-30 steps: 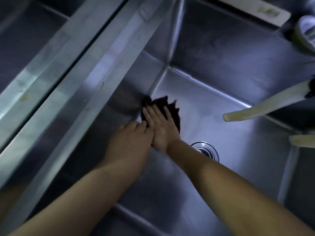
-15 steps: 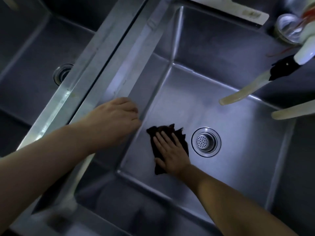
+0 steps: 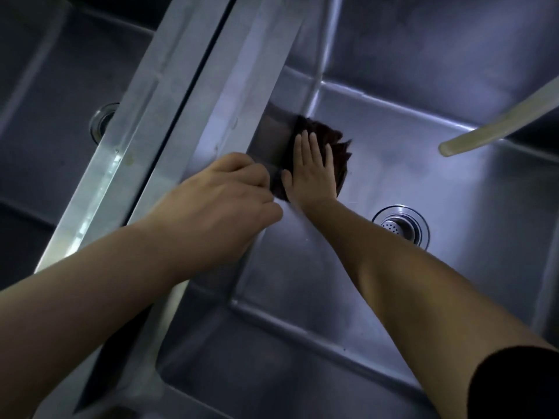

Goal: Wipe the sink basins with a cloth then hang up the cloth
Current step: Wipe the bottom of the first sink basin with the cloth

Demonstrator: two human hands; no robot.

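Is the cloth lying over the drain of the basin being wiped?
No. The right hand presses the cloth by the basin's left wall, apart from the drain.
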